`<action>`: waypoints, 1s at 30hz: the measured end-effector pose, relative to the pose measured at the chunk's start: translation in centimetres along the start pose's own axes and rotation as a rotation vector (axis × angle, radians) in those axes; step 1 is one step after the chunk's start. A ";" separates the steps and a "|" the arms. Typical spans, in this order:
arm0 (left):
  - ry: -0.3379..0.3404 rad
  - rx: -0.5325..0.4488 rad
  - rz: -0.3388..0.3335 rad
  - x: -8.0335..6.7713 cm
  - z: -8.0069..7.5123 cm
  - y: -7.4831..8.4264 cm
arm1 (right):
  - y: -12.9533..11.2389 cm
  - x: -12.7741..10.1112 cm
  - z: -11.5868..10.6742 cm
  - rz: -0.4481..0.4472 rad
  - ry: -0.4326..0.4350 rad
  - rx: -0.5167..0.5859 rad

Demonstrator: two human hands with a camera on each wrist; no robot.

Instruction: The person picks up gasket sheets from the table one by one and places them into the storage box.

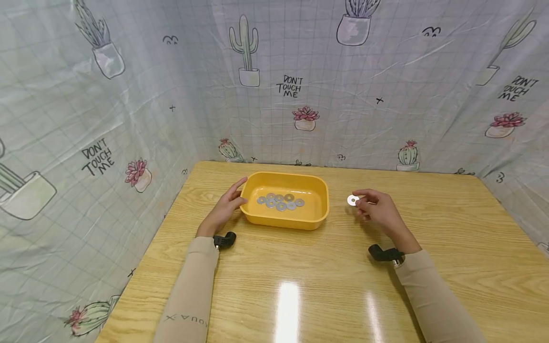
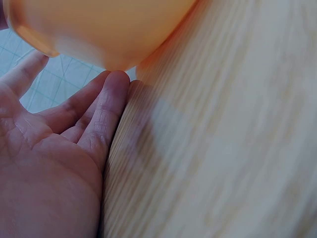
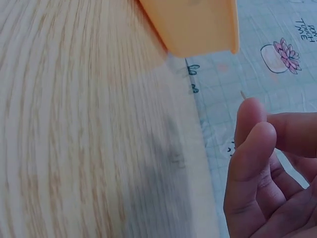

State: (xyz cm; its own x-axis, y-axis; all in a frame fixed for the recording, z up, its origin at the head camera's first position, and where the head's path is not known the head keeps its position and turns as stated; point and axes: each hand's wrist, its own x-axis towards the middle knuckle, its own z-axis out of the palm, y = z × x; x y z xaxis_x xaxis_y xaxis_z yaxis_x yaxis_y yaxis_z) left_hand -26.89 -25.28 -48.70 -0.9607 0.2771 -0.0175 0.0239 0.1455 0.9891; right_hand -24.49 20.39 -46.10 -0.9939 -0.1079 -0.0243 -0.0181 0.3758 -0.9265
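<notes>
A yellow plastic tray (image 1: 285, 221) stands on the wooden table with several flat metal washers (image 1: 280, 206) lying on its floor. At the tray's left end, my left hand (image 1: 224, 209) holds the rim, thumb over the edge and fingers against the outer wall. The left wrist view shows those fingertips (image 2: 118, 82) touching the tray's side (image 2: 109, 29). To the right of the tray, my right hand (image 1: 379, 210) pinches one washer (image 1: 351, 200) between thumb and fingers, above the table. From the right wrist, only a thin edge of that washer (image 3: 243, 94) shows past the fingertips.
The wooden table (image 1: 334, 271) reaches back to a hanging curtain (image 1: 274, 124) printed with cacti, which also runs down the left side. Black wrist mounts (image 1: 383, 253) sit at both sleeve cuffs. Light glares off the table's front.
</notes>
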 end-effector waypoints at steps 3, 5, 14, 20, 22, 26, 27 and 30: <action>0.001 0.008 0.002 0.0 0.0 0.0 | -0.1 0.0 0.1 0.002 0.002 0.023; 0.000 0.013 0.003 -0.1 0.0 0.0 | -0.2 0.0 0.1 0.001 0.004 0.042; 0.003 0.010 -0.003 -0.1 0.0 0.0 | -1.1 0.0 0.6 -0.002 0.021 0.064; 0.002 0.008 -0.003 0.1 0.1 -0.2 | -1.3 0.0 1.0 -0.003 0.033 0.065; 0.000 0.008 -0.001 0.1 0.0 -0.3 | -1.5 0.0 1.2 -0.007 0.039 0.079; 0.002 0.006 0.003 0.2 -0.1 -0.3 | -2.2 -0.1 2.0 -0.025 0.038 0.100; 0.001 0.008 0.006 0.2 -0.2 -0.3 | -2.5 -0.2 2.3 -0.026 0.035 0.102; 0.000 0.010 0.004 0.2 -0.2 -0.4 | -3.2 -0.2 3.2 -0.030 0.015 0.111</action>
State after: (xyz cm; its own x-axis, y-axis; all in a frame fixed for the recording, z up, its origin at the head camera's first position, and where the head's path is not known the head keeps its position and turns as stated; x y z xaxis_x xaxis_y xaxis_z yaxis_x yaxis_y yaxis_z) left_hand -27.15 -25.51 -49.04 -0.9605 0.2779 -0.0133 0.0309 0.1543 0.9875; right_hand -23.88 16.29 -44.30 -0.9946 -0.1031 0.0085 -0.0361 0.2684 -0.9626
